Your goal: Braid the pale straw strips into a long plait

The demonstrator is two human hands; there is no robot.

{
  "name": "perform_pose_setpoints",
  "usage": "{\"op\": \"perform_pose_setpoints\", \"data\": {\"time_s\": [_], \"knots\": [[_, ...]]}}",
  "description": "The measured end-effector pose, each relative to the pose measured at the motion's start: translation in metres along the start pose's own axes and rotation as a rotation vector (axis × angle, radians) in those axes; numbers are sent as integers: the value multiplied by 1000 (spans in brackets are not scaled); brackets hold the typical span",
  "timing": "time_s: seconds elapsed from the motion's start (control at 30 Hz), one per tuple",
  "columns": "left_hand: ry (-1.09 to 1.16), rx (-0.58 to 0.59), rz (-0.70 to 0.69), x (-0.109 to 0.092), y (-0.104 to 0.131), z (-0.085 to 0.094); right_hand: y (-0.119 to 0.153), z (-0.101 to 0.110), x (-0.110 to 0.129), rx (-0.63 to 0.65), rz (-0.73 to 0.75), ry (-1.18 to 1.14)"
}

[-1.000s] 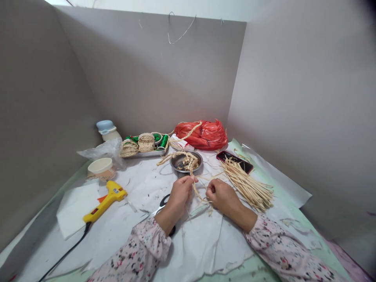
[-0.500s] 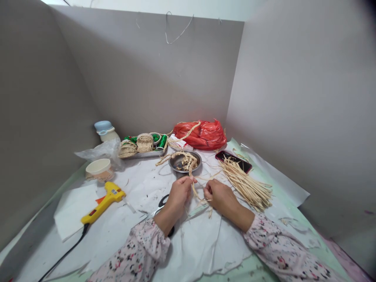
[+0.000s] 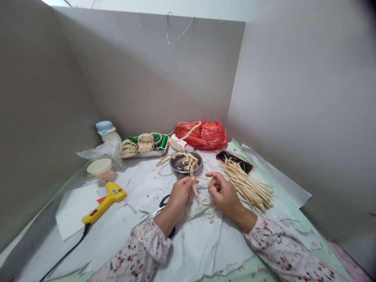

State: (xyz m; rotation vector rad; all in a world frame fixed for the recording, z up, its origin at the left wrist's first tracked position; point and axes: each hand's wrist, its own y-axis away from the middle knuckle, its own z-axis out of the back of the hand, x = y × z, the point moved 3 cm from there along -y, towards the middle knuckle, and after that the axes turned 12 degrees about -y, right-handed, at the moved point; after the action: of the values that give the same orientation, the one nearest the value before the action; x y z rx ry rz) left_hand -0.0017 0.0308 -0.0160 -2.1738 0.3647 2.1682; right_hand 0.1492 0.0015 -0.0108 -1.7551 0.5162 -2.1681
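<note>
A straw braid (image 3: pixel 192 169) runs from over a small metal bowl (image 3: pixel 201 163) down to my left hand (image 3: pixel 181 194), closed with thumb and fingers pinching it. Loose straw strands (image 3: pixel 197 194) spread from that pinch toward the right and hang below. My right hand (image 3: pixel 222 192) is bent around some of these strands, its index finger raised and reaching toward the left hand. Exactly how the strands sit in the right fingers is partly hidden. Scissors (image 3: pixel 163 201) with black handles lie partly under my left wrist. To the right rests a bundle of straw (image 3: pixel 249 186).
A yellow glue gun (image 3: pixel 104 203) lies at left near a paper cup (image 3: pixel 100 169). Behind are a tray (image 3: pixel 143 155) with woven pieces and green thread, a blue-capped bottle (image 3: pixel 107 131) and a red plastic bag (image 3: pixel 202 136). A phone (image 3: pixel 245 165) is beside the straw bundle. Grey panels enclose the table.
My right hand has moved slightly right and turned, its index finger lifting out from the curled fingers. The left hand keeps its pinch on the braid in about the same place.
</note>
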Motion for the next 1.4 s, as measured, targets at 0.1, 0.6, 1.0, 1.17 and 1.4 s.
{"op": "perform_pose_setpoints", "data": {"time_s": [0.1,0.6,1.0,1.17,1.4], "knots": [[13,17,7,1,1,-1,1,-4,0,83,-26,27],[-151,-36,-37,0,3,-3,5,-10,6,192,-5,197],[-162,-16,-55,1,0,-3,8,-13,5,262,-14,127],[-153,23,-31,-1,2,-4,8,-15,2,292,-29,85],[-146,66,-14,-10,9,-9,3,0,16,17,78,175]]}}
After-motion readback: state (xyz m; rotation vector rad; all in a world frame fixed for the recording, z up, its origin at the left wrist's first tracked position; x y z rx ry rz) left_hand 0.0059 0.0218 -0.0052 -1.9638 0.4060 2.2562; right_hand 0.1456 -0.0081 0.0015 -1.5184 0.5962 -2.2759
